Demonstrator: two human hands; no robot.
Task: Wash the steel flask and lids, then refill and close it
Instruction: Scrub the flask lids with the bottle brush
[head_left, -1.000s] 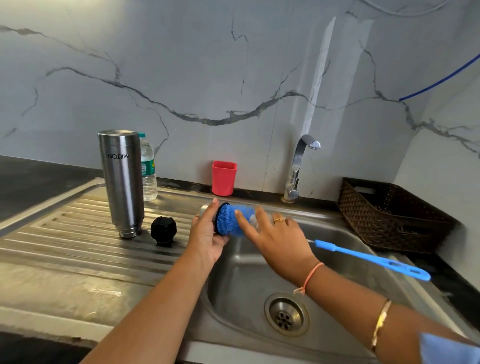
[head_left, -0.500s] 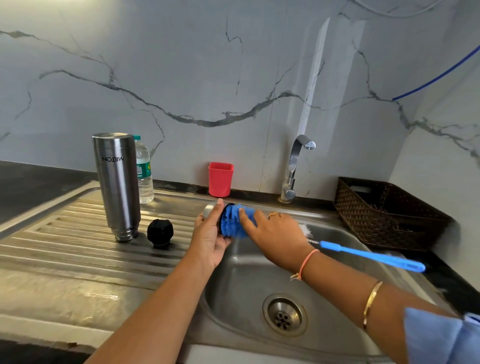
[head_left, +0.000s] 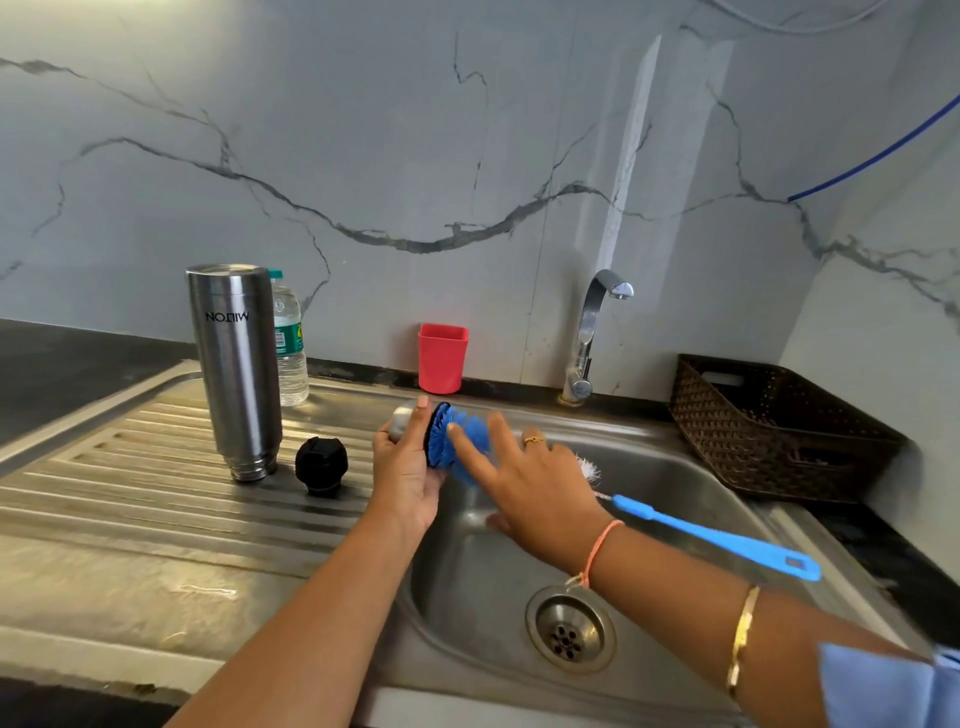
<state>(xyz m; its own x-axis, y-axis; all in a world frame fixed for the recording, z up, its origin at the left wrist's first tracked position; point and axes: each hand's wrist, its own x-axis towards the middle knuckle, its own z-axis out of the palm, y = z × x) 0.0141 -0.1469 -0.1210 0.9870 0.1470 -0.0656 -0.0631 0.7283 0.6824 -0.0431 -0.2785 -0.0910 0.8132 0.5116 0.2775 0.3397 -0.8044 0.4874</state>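
Steel flask stands mouth-down on the draining board left of the sink, while its steel lid is scrubbed at the sink's left rim.

Head view: the flask looks stiff and smooth, and probably slick when wet, so I would take it round the middle of the body with a whole hand. Its black inner lid sits just beside it, nearer the sink. The left hand grips the small steel lid over the sink's left edge, fingers curled round its wall. The right hand lays its fingers, spread and nearly straight, on the blue bristle head of the bottle brush, pressing it into the lid; the thumb is hidden. The brush handle runs out across the sink toward its right side.
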